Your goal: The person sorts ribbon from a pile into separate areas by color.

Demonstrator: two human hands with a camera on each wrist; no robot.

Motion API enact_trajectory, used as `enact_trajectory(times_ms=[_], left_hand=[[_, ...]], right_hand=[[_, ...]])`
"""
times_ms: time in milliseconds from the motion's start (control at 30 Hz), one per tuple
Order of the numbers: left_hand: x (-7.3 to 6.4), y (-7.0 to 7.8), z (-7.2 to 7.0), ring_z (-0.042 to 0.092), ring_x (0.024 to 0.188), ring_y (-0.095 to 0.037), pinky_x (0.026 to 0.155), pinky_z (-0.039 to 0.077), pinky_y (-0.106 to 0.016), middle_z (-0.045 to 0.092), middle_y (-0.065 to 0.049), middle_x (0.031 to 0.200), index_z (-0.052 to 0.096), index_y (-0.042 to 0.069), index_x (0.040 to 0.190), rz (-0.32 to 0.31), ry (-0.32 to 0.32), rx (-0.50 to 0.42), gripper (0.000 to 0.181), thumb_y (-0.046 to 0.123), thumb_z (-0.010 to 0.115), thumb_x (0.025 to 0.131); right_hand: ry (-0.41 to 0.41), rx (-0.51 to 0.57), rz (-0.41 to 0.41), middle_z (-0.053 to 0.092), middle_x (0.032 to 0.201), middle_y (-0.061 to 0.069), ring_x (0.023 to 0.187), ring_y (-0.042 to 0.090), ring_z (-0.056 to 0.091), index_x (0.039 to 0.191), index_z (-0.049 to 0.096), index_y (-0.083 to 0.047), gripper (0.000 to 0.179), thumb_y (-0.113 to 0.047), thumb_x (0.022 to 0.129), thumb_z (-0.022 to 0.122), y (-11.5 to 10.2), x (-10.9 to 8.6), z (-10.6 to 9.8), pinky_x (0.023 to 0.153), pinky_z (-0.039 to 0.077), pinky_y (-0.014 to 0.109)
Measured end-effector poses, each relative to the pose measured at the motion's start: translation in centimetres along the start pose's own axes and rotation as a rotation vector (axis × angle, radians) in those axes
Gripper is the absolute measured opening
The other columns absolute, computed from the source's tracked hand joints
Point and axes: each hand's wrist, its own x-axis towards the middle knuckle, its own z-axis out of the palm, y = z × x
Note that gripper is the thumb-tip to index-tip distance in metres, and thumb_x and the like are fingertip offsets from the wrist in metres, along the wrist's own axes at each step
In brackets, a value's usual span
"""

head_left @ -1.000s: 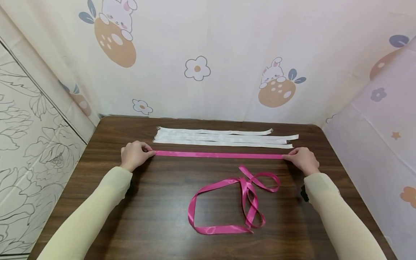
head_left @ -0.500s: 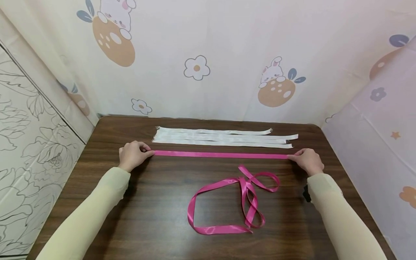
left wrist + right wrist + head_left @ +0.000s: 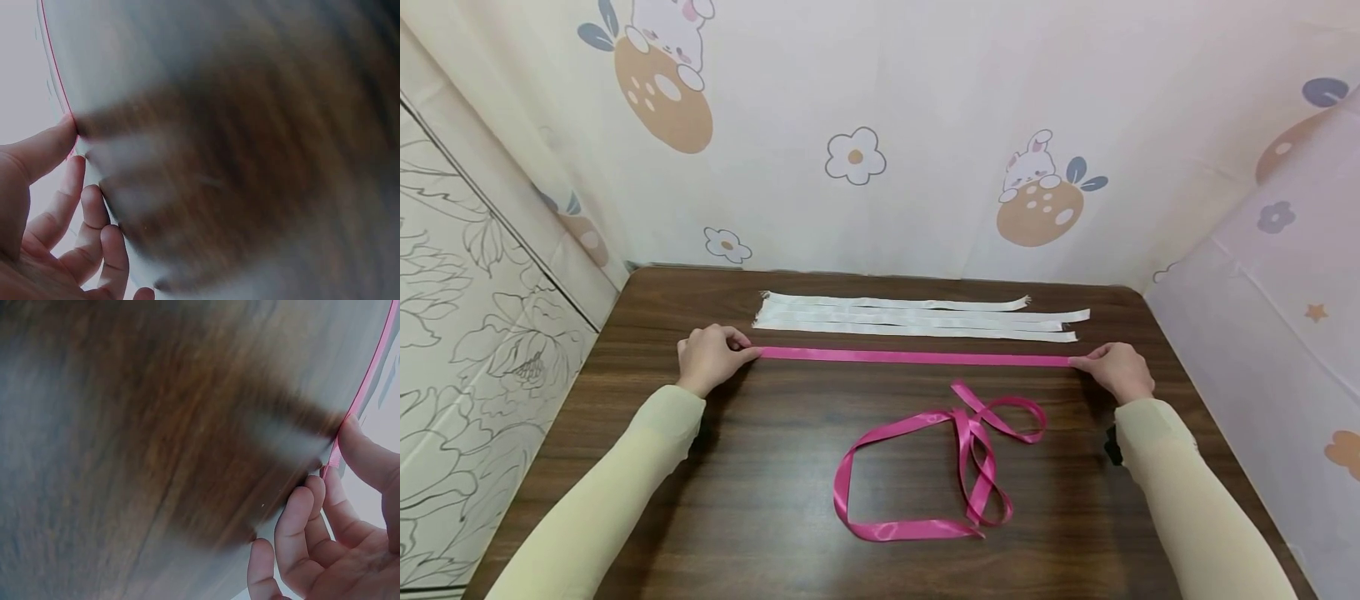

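Right hand (image 3: 1118, 371) shifting outward, grip pinching glossy pink ribbon (image 3: 910, 357), left hand (image 3: 709, 358) pinching it too, ribbon running straight beside white strips (image 3: 887, 316)

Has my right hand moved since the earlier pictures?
Yes. In the head view, the right hand has moved rightward: its fingertips, earlier clearly short of the right end of the nearest white ribbon, are now almost level with it.

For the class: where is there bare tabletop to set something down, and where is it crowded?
Bare table lies between the left sleeve and the loose pink ribbon, and between that ribbon and the right sleeve. The far middle is crowded: white strips lie close beyond the straight pink ribbon.
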Motion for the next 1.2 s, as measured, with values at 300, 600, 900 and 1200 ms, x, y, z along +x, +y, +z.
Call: enact_trajectory(times_ms=[300, 600, 900, 1200], left_hand=[[0.0, 0.3, -0.2, 0.058, 0.103, -0.038, 0.09, 0.033, -0.056, 0.076, -0.015, 0.099, 0.079, 0.009, 0.097, 0.005, -0.004, 0.002, 0.032, 0.039, 0.079, 0.089], [-0.2, 0.8, -1.3, 0.065, 0.104, -0.036, 0.088, 0.037, -0.053, 0.075, -0.015, 0.108, 0.076, 0.007, 0.106, 0.019, 0.0, 0.001, 0.039, 0.042, 0.08, 0.089], [-0.8, 2.5, -2.3, 0.063, 0.111, -0.038, 0.097, 0.036, -0.059, 0.073, -0.019, 0.118, 0.076, 0.006, 0.11, 0.079, 0.02, -0.01, 0.039, 0.038, 0.081, 0.088], [-2.1, 4.3, -2.4, 0.064, 0.104, -0.034, 0.099, 0.038, -0.059, 0.074, -0.016, 0.111, 0.078, 0.007, 0.107, 0.157, 0.034, -0.011, 0.034, 0.035, 0.082, 0.088]], right_hand=[[-0.014, 0.006, -0.007, 0.066, 0.116, 0.029, 0.1, 0.041, 0.058, 0.109, 0.071, 0.003, 0.054, -0.049, 0.096, 0.069, 0.5, 0.3, -0.1, 0.076, 0.048, 0.05], [0.015, 0.019, -0.058, 0.06, 0.128, 0.033, 0.11, 0.047, 0.057, 0.124, 0.064, 0.006, 0.07, -0.059, 0.096, 0.063, 0.9, -0.5, -1.3, 0.081, 0.049, 0.055], [0.155, 0.063, -0.189, 0.063, 0.119, 0.032, 0.101, 0.045, 0.061, 0.127, 0.06, 0.005, 0.07, -0.059, 0.097, 0.061, -0.1, -2.1, -2.9, 0.068, 0.048, 0.045], [0.192, 0.063, -0.355, 0.066, 0.101, 0.02, 0.087, 0.03, 0.059, 0.12, 0.066, 0.001, 0.057, -0.052, 0.097, 0.067, -3.1, -4.2, -2.7, 0.064, 0.041, 0.03]])
